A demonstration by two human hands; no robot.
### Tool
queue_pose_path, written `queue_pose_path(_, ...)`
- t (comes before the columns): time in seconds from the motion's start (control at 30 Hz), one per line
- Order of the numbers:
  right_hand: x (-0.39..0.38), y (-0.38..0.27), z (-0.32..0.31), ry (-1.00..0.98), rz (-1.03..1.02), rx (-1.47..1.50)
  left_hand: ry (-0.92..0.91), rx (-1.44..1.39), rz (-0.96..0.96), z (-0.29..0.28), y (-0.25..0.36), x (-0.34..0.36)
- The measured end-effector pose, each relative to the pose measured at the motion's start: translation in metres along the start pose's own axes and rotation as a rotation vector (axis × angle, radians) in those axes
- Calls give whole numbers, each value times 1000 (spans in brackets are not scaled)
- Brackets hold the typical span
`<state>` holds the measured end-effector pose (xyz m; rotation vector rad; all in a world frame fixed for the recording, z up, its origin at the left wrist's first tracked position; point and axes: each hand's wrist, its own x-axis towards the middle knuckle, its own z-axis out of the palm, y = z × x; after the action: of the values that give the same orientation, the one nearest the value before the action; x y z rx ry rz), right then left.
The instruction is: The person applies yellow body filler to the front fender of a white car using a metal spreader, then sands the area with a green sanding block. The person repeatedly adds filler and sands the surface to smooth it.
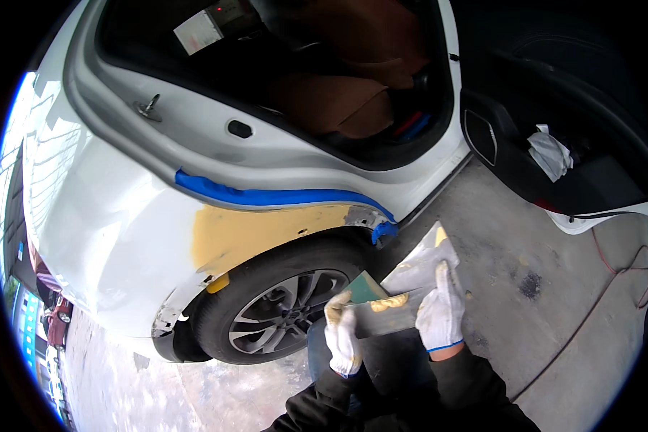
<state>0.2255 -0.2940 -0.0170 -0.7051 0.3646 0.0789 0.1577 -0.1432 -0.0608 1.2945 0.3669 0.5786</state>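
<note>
Both my hands wear white work gloves. My left hand [342, 337] is closed on a green spreader [366, 289], its fingers also at the end of a flat grey plate. A lump of yellow body filler [389, 302] lies along the top of that grey plate [381, 320], which spans between my hands. My right hand [441, 311] grips a pale grey board [423, 261] with a yellow smear near its tip; where board and plate meet under the fingers is hidden. Beyond is a white car's rear fender, its wheel-arch coated with yellow filler [255, 229].
Blue masking tape [266, 196] edges the filler above the wheel [288, 309]. The rear door [561, 137] stands open at the right, with crumpled paper [551, 153] in its pocket. A reddish hose [572, 342] runs over the concrete floor [504, 216].
</note>
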Motion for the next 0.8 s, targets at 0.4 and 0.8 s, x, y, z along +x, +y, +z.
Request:
queue_pose_path(0.4, -7, -34, -7, -809, 44, -444, -112, 72, -16, -30, 64, 3)
queue_pose_path(0.8, 4, -61, 21, -1345, -830, -1540, 61, 28, 183, -72, 80, 15)
